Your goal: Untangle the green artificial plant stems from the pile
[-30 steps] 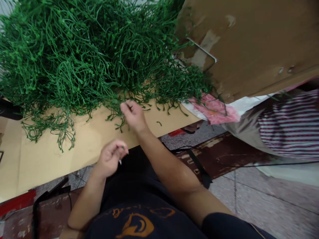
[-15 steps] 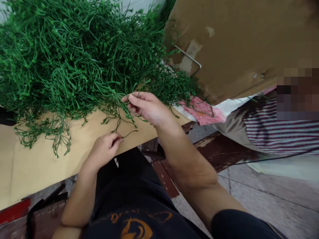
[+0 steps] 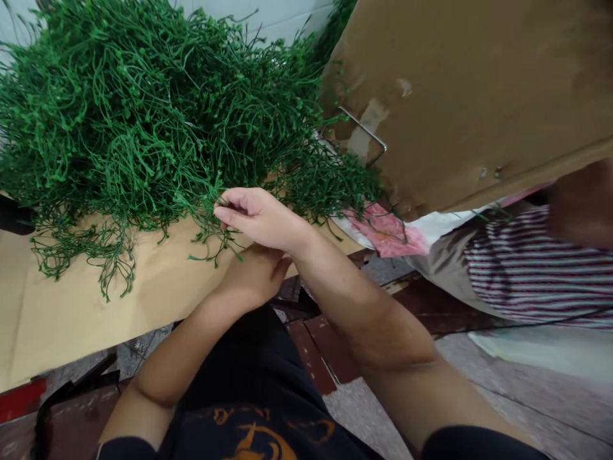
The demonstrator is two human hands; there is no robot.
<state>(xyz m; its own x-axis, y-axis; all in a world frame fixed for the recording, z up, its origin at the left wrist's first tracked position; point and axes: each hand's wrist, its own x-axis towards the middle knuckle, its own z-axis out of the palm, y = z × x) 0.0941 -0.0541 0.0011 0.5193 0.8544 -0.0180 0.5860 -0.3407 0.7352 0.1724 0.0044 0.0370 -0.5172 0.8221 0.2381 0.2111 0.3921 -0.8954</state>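
A large heap of green artificial plant stems [image 3: 158, 121] with small bud-like tips covers the back of the cardboard-topped table [image 3: 158, 275]. My right hand [image 3: 258, 214] is at the heap's front edge, thumb and forefinger pinched on a thin green stem. Below it, close to the table's front edge, my left hand [image 3: 253, 271] reaches across under my right wrist. Its fingers are hidden there, so whatever they hold does not show. Several loose stems [image 3: 215, 246] lie just left of my hands.
To the right stands a big cardboard sheet or box side [image 3: 454, 102] with a bent metal wire [image 3: 364, 128] on it. A pink plastic bag [image 3: 383, 233] lies below. A person in a striped garment [image 3: 517, 262] is at the right. A dark object [image 3: 16, 217] juts in at left.
My left hand, which held a short green stem over the table, has moved right and beneath my right wrist. My right hand has shifted slightly left along the heap's edge.
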